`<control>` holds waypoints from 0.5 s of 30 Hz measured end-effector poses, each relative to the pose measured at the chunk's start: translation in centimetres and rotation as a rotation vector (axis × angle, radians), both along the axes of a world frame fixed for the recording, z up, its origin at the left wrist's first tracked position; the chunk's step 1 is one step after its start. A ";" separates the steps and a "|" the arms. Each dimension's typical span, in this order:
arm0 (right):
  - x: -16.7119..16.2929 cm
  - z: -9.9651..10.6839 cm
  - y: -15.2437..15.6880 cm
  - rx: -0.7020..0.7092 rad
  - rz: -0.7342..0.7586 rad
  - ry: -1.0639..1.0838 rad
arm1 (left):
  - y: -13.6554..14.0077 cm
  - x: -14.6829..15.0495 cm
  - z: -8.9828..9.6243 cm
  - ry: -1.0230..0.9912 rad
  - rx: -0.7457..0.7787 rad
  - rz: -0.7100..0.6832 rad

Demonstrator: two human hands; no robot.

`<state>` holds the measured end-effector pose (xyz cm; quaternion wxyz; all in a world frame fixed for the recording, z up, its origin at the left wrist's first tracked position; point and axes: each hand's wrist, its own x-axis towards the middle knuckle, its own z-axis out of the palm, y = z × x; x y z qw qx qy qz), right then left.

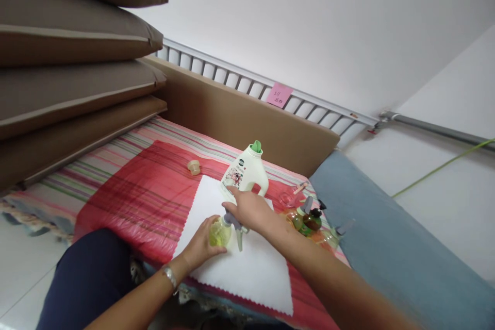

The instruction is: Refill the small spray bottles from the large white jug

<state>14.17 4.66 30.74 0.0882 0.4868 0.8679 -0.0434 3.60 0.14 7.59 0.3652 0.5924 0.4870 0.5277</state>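
A round clear spray bottle [220, 233] of yellow liquid stands tilted over the white cloth, with my left hand [204, 240] wrapped round its body. Its grey spray head [232, 219] points toward the right. Just above that head is my right hand [249, 209], thumb and index finger stretched apart, its other fingers hidden beneath the palm. Whether it touches the spray head I cannot tell. Behind the right hand stands a white detergent jug [247, 165] with a green spout and no cap on. The white zigzag-edged cloth [247, 273] lies under both hands.
A pale cap [194, 167] sits on the red plastic sheet [127, 185], left of the jug. Several small bottles [305, 219] crowd the right side by my forearm. Stacked brown cushions [77, 46] rise at left; a brown board [247, 118] stands behind.
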 end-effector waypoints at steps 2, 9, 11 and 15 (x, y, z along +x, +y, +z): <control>1.1 0.4 0.5 0.031 0.192 0.028 | -0.1 0.0 0.2 -0.008 -0.002 -0.009; 3.8 -1.4 2.6 0.226 0.906 -0.011 | 0.0 0.0 -0.1 0.004 0.040 -0.003; 3.7 -1.8 2.9 0.216 0.908 -0.030 | 0.0 0.0 -0.2 0.010 0.036 -0.007; 3.2 -1.7 3.0 0.168 0.853 -0.031 | 0.1 0.0 0.1 0.004 0.023 -0.008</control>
